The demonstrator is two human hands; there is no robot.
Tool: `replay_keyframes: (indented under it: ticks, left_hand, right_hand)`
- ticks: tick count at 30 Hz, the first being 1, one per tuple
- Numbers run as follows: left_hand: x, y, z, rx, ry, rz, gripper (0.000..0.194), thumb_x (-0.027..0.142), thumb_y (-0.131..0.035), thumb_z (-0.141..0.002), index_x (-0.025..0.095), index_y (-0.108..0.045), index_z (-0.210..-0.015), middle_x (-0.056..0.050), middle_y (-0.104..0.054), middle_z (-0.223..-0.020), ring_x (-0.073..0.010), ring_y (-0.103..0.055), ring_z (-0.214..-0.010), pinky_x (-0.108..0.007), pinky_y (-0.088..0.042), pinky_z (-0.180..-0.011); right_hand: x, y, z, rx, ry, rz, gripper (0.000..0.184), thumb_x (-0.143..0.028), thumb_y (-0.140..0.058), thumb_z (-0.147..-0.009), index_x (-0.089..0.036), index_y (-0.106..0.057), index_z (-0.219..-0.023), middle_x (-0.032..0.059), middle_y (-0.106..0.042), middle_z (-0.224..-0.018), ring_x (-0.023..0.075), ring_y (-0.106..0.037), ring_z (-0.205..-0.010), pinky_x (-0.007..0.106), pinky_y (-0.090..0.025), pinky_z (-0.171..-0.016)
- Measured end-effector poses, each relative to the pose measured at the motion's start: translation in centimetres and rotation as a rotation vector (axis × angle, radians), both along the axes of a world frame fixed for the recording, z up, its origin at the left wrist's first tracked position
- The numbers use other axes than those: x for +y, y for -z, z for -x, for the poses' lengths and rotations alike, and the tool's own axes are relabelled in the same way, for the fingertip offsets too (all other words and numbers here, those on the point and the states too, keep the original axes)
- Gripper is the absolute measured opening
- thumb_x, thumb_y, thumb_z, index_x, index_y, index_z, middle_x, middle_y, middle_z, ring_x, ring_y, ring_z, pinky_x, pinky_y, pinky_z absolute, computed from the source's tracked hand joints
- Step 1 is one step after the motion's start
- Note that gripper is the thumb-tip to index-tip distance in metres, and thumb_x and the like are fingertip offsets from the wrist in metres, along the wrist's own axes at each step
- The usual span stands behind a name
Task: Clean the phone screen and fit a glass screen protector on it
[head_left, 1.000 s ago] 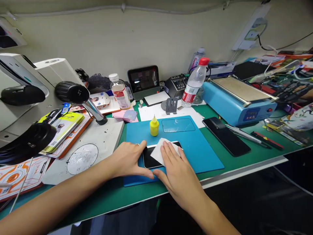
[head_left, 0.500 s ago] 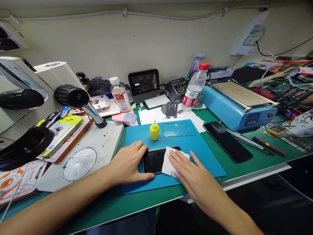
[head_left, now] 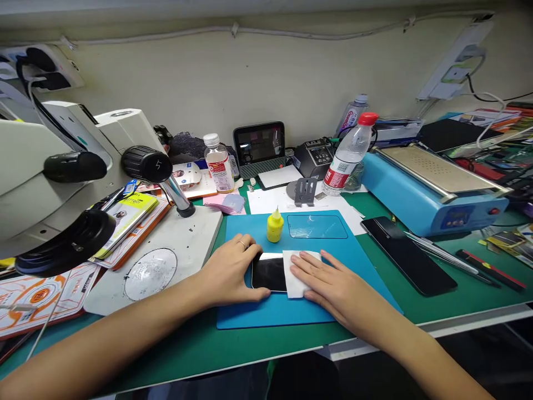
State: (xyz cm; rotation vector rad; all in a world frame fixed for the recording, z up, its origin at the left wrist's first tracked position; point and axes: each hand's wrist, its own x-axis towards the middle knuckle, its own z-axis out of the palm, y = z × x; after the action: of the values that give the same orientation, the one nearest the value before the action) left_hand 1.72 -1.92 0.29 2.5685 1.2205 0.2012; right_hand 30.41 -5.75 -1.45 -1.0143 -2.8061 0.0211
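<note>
Where the desk [head_left: 183, 347] carries a blue mat [head_left: 283, 318], the right hand [head_left: 331, 280] presses flat-fingered, the left hand [head_left: 231, 272] clasps a smartphone [head_left: 270, 274] near the mat's front edge, and the pressed wipe [head_left: 293, 289] has left mid-screen for the right end, suggesting lengthwise wiping.

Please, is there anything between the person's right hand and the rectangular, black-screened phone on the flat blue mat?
Yes. A thin, white, cloth-like sheet lies under the right hand, covering the right part of the rectangular, black-screened phone. Nothing visible separates the left hand from its left end.
</note>
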Motion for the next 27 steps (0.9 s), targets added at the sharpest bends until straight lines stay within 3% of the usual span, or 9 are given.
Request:
replay_keyframes:
  ticks: [4, 12, 19, 24, 27]
  left_hand:
    - [0.1, 0.4, 0.1, -0.026, -0.023, -0.04, 0.063, 0.064, -0.077, -0.077, 0.016, -0.064, -0.116, -0.014, -0.059, -0.13, -0.0345, -0.057, -0.117, -0.052, -0.051, -0.1]
    - [0.8, 0.8, 0.4, -0.009, -0.042, -0.059, 0.059, 0.06, -0.069, -0.089, 0.015, -0.062, -0.126, -0.014, -0.063, -0.135, -0.0329, -0.06, -0.118, -0.048, -0.053, -0.1]
    - [1.1, 1.1, 0.8, -0.032, -0.071, -0.053, 0.071, 0.063, -0.072, -0.085, 0.014, -0.059, -0.134, -0.017, -0.057, -0.14, -0.0364, -0.055, -0.128, -0.051, -0.052, -0.105]
    - [1.5, 1.1, 1.0, -0.004, -0.046, -0.066, 0.062, 0.06, -0.064, -0.092, 0.015, -0.061, -0.134, -0.018, -0.058, -0.137, -0.0366, -0.056, -0.123, -0.053, -0.052, -0.103]
    - [1.4, 1.4, 1.0, -0.015, -0.036, -0.077, 0.064, 0.057, -0.063, -0.094, 0.014, -0.057, -0.14, -0.019, -0.056, -0.138, -0.0375, -0.055, -0.123, -0.055, -0.052, -0.103]
  right_hand:
    - [0.4, 0.5, -0.2, -0.039, 0.02, -0.053, 0.048, -0.024, -0.047, -0.107, -0.02, -0.047, -0.154, 0.0084, -0.049, -0.159, 0.0321, -0.048, -0.146, 0.061, -0.049, -0.112]
    - [2.1, 0.8, 0.6, -0.053, 0.047, -0.174, 0.043, -0.021, -0.041, -0.108, -0.013, -0.055, -0.148, 0.0129, -0.057, -0.153, 0.0325, -0.058, -0.138, 0.059, -0.052, -0.11]
    - [1.7, 0.8, 1.0, -0.02, 0.156, -0.216, 0.042, -0.022, -0.042, -0.107, -0.007, -0.06, -0.142, 0.0176, -0.06, -0.149, 0.032, -0.06, -0.136, 0.057, -0.051, -0.112]
    - [0.1, 1.2, 3.6, -0.002, 0.284, -0.105, 0.072, -0.049, -0.056, -0.101, 0.003, -0.048, -0.15, 0.0279, -0.047, -0.156, 0.0406, -0.049, -0.144, 0.061, -0.047, -0.115]
    - [-0.4, 0.8, 5.6, 0.03, 0.294, 0.019, 0.082, -0.053, -0.062, -0.096, 0.001, -0.042, -0.155, 0.0255, -0.036, -0.162, 0.0398, -0.039, -0.151, 0.06, -0.04, -0.12]
